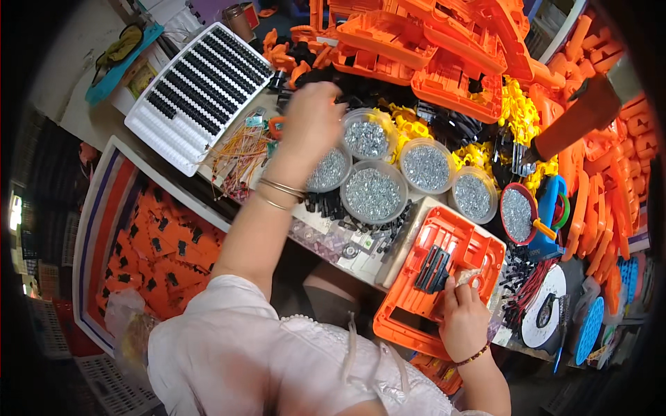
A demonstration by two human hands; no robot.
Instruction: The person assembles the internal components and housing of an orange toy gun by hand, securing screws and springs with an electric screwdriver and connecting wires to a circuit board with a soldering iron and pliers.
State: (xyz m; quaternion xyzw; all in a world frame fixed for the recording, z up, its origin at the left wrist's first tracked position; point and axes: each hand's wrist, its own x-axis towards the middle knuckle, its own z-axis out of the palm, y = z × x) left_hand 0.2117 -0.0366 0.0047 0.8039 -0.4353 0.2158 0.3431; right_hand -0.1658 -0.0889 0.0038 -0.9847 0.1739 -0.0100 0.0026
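- Orange casing (409, 301) lies slanted on a pale board (409, 243) at the near edge of the work table (316, 236), directly under the right hand and well apart from the left
- Right hand (466, 322) rests on the casing's right side, fingers bent and held close together, tips just beside the black block (433, 269) set inside; whether they pinch anything, I cannot tell
- Left hand (313, 114) is well up and to the left of the casing, near the clear round cups (375, 220), fingers curled and blurred; any grip is impossible to make out
- Small metal pieces (374, 191) fill the cups, several of them standing between the hands
- White tray (156, 139) with black and white rows lies left of the left hand
- Yellow parts (520, 114) lie beyond the cups
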